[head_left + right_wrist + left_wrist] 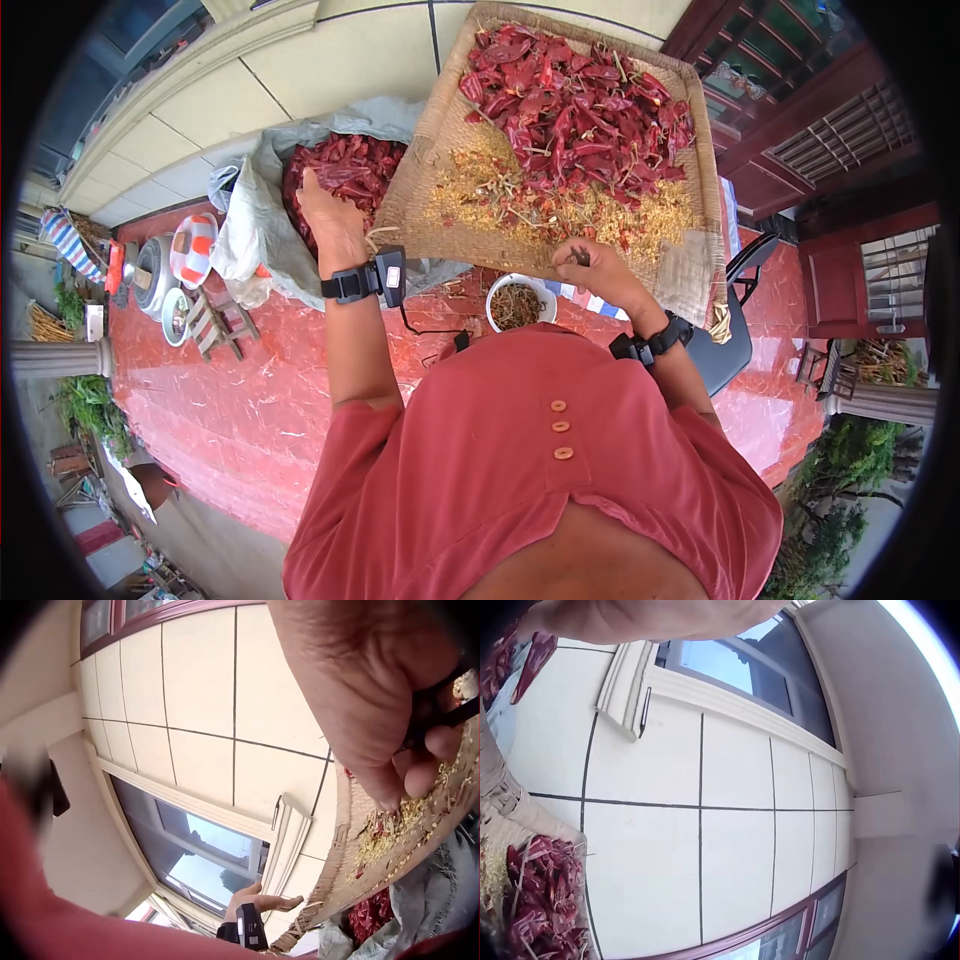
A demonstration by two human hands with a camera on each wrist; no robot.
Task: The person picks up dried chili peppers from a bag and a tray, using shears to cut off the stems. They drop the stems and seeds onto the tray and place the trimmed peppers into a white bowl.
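Observation:
My left hand [335, 220] is over the dried red chillies [350, 165] in a pale sack [245, 225], its fingers extended. In the left wrist view, one red chilli [534, 666] shows just below the hand [660, 619]; whether they touch is unclear. At the near edge of a woven tray [430, 185], my right hand [605, 275] has its fingers curled round a small dark object. The right wrist view shows black loops [424, 724] in that hand [360, 690]; the rest of the object is hidden. Red chillies [580, 110] heap on the tray above scattered yellow seeds [465, 185].
A white bowl [549, 298] with stems stands below the tray's near edge. On the left are a small wooden stool [215, 325] and a red-and-white round object [193, 250]. A dark chair [725, 350] is at the right, and a tiled wall [210, 105] rises behind.

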